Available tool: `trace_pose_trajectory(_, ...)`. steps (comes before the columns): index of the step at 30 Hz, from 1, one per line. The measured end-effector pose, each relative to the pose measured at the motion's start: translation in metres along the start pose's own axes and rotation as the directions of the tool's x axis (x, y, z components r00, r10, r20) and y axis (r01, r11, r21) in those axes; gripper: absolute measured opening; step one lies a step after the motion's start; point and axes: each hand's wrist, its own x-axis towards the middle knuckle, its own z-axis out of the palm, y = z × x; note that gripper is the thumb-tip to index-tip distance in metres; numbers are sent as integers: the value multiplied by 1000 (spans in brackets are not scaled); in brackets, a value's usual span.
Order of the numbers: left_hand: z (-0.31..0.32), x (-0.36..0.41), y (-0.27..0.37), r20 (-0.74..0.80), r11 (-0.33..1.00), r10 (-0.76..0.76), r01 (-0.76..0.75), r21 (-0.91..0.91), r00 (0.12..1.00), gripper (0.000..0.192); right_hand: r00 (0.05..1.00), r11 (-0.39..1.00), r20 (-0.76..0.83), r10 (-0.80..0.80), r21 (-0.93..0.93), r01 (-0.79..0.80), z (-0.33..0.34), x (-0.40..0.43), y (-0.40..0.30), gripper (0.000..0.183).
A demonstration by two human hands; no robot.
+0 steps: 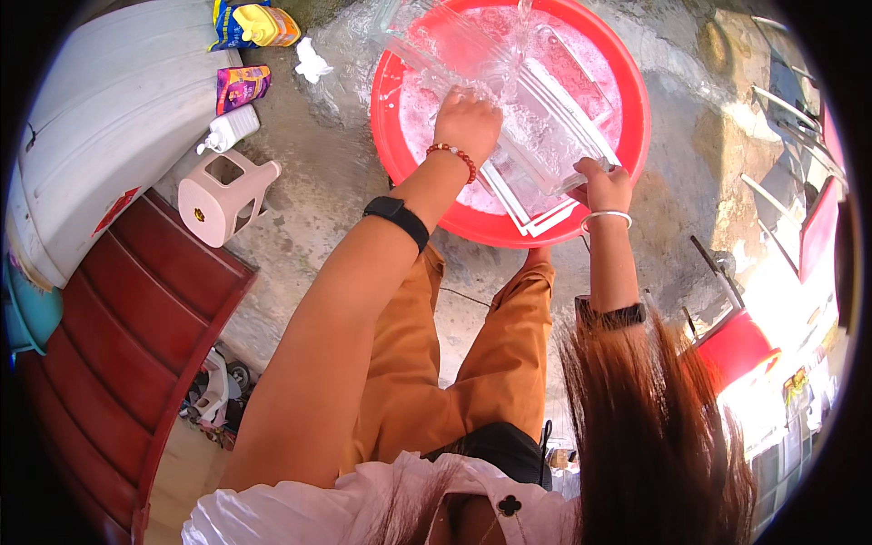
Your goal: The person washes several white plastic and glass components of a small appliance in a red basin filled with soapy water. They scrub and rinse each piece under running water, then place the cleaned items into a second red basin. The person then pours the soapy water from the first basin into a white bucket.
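Note:
A round red plastic tub (637, 136) of foamy water stands before me. White-framed shelf-like panels (521, 214) lie in it, partly under the water. A clear plastic piece (545, 146), seemingly a bin or tray, slants across the tub with water splashing over it. My right hand (606, 187) grips its lower right end, thumb on top. My left hand (470, 122), wearing a beaded bracelet, is bent down onto the clear plastic near its middle. Its fingertips are hidden, so a hold there is unclear. A stream of water (518, 48) falls in from above.
At left, a pinkish stool (204, 197) lies tipped beside a white bottle (231, 129), a purple pouch (243, 88) and a yellow bottle (272, 26). White crumpled tissue (312, 61) rests on the concrete floor. A dark red panel (150, 306) borders the left; red stools (736, 347) stand right.

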Motion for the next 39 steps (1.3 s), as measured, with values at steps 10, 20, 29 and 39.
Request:
trace_pose_trajectory(10, -61, -19, 74, 238, -861, 157, 251, -442, 959, 41, 789, 617, -177, -589, -729, 297, 21, -51, -65, 64)
trace_pose_trajectory(20, -73, -29, 41, 347, -886, -244, -62, -460, 906, 35, 444, 208, 412, -795, -503, 839, 37, -87, -80, 44)
trace_pose_trajectory(29, -60, 10, 21, 408, -745, -384, -17, -666, 828, 67, 799, 696, 473, -372, -427, 577, 64, -1, -131, 52)
trace_pose_trajectory(39, -85, 73, 12, 560, -633, -526, 145, -760, 640, 89, 882, 799, -43, -469, -446, 404, 95, 14, -131, 57)
